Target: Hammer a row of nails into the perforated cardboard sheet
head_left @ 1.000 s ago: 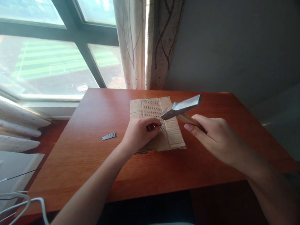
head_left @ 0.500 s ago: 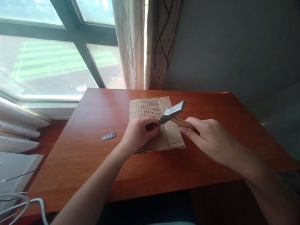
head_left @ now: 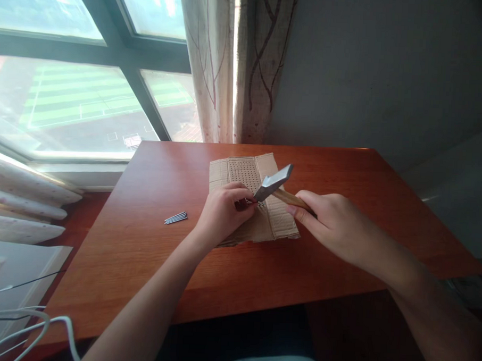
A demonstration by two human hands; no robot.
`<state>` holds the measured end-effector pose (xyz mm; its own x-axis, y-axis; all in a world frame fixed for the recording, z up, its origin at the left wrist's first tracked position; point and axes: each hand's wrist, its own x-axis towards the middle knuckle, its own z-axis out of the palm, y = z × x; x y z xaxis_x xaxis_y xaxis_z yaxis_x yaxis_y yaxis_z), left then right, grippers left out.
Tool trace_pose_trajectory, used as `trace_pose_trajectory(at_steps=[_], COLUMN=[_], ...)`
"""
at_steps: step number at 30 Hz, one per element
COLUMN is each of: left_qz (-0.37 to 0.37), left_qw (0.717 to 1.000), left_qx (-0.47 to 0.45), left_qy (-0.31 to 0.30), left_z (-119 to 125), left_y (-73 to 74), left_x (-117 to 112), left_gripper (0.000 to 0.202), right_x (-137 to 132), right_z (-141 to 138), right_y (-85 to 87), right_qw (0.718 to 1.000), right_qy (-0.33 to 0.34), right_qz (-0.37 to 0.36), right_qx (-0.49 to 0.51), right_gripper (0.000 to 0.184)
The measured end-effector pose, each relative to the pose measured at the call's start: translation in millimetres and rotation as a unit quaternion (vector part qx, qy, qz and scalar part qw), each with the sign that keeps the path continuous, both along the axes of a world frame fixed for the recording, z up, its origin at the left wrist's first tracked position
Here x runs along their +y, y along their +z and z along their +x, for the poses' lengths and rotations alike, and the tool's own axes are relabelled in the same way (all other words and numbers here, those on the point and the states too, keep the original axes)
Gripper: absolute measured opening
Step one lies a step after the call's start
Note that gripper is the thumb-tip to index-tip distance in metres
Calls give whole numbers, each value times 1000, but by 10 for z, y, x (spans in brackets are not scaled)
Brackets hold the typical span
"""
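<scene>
A flat piece of cardboard point(head_left: 277, 220) lies on the red-brown wooden table point(head_left: 142, 240), with a grid of small holes or nail heads point(head_left: 243, 172) in its far part. My left hand point(head_left: 222, 211) rests on the cardboard, fingers pinched on a nail whose shaft I can barely see. My right hand point(head_left: 330, 221) grips the wooden handle of a hammer point(head_left: 273, 183). The steel head is tilted down and its lower end sits right at my left fingertips.
A small bunch of loose nails point(head_left: 176, 217) lies on the table left of my left hand. A curtain point(head_left: 236, 63) and window point(head_left: 70, 72) stand behind the table. White cables point(head_left: 35, 328) hang at the lower left.
The hammer head has come down from a raised position to my left fingertips, and my right hand has moved left and lower. My left hand has stayed on the cardboard.
</scene>
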<state>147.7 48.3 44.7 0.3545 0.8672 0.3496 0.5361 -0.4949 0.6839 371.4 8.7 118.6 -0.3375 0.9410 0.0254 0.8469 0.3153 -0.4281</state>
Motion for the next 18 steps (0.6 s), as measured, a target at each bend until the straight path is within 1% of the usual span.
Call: trace_pose_trajectory(at_steps=[3,8,12,18], left_qz=[4,-5,-12,-28], left_qw=[1000,999,999,998], left_qx=[24,36,50,48], left_qy=[4,2,1,-13], left_z=[1,9,8,-14], left_y=[-2,20,25,19], left_x=[1,-3,1,18], left_gripper=[8,9,10,10], right_x=[-8,-10,1,20], right_z=[-7,-22,-34,-30], right_y=[-20,-61,-51,-57], right_qw=[1000,1000,999,998], right_qy=[5,-11,-1,-8], right_qz=[-15,-22,-39,-58], right_qx=[-8,-11,-19,-15], right_gripper=[35,35,34,35])
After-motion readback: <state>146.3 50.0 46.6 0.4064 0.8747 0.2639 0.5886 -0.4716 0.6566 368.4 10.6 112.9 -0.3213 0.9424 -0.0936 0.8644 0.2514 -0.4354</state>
